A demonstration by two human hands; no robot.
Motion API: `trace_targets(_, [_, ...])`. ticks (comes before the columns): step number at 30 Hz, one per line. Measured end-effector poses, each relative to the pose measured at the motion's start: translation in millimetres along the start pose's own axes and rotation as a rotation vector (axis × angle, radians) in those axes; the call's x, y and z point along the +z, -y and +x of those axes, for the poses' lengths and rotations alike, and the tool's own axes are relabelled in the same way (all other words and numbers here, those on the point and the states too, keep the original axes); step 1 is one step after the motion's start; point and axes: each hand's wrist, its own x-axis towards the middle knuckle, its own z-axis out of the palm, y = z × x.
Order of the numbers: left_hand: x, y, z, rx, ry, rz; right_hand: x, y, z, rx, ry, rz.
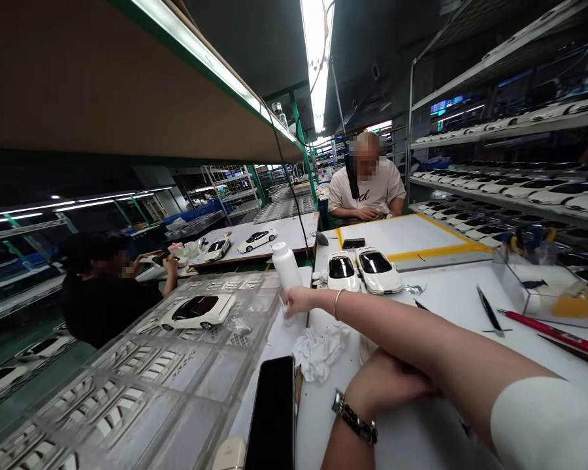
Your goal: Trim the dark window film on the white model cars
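Note:
Reaching across from the right, my right hand (298, 301) is closed around the lower part of a white plastic bottle (285, 264), which leans slightly. My left hand (389, 385) is beneath my right forearm, low over the white table. The forearm hides its fingers, so whether it holds anything cannot be seen. A small part of a pale object shows between my arms, too covered to name. Crumpled white tissue (318, 352) lies below the bottle. Just beyond my right forearm stand two white model cars (342, 271) with dark roofs.
A black phone (272, 414) lies beside a clear parts tray (210, 375), which bears another white model car (198, 312). To the right are tweezers (489, 308), a red pen-like tool (553, 331) and a clear box (551, 294). Two co-workers sit nearby; racks hold many cars.

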Motion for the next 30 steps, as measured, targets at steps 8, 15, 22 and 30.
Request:
trace_targets(8, [5.7, 15, 13, -0.138, 0.029, -0.237, -29, 14, -94, -0.109, -0.125, 0.517])
trace_targets(15, [6.8, 4, 11, -0.149, -0.026, -0.439, -54, -27, -265, -0.290, -0.865, 1.183])
trace_targets(22, [1.3, -1, 11, -0.110, -0.150, -0.483, -9, -94, -341, 0.033, -1.205, 1.185])
trace_targets(30, [1.3, -3, 13, -0.103, -0.179, -0.485, 30, -66, -336, 0.000, -1.027, 0.517])
